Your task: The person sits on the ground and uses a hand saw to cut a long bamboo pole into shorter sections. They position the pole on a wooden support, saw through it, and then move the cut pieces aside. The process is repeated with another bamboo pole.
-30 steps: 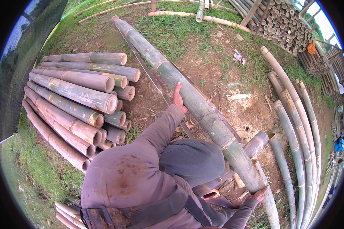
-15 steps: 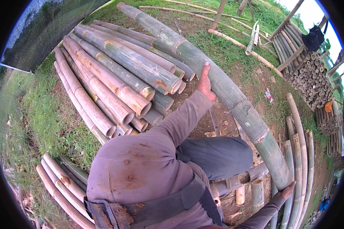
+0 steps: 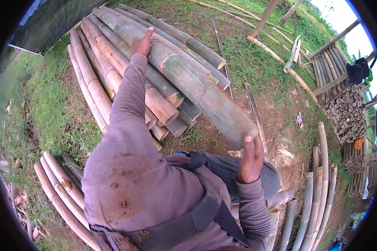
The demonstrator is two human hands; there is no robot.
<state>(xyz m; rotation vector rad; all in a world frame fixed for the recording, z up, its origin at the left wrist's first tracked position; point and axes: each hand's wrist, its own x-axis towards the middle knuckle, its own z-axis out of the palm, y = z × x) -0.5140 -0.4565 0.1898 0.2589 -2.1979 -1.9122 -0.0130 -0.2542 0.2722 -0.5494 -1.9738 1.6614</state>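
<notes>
A thick green-grey bamboo pole (image 3: 205, 95) slants from the far left toward my lap, lying along the top of a bamboo pile (image 3: 109, 56). My left hand (image 3: 141, 44) is closed against its left side partway along, with the thumb up and the other fingers mostly hidden by the pole. At the pole's near end, my right hand (image 3: 251, 162) is closed on the rim, its fingers pointing upward. The near end hangs out past the pile, above my bent knee (image 3: 259, 173).
Several cut poles (image 3: 318, 196) stand or lean at the lower right, and more lie at the lower left (image 3: 65, 188). A rack of stacked bamboo (image 3: 343, 109) stands far right. Thin strips (image 3: 255, 111) lie on the ground beyond the pole. A dark net (image 3: 58, 25) hangs far left.
The pole has swung left and moved away from me, from the right side onto the pile. Both hands moved left with it, and the right one rose from the lower right.
</notes>
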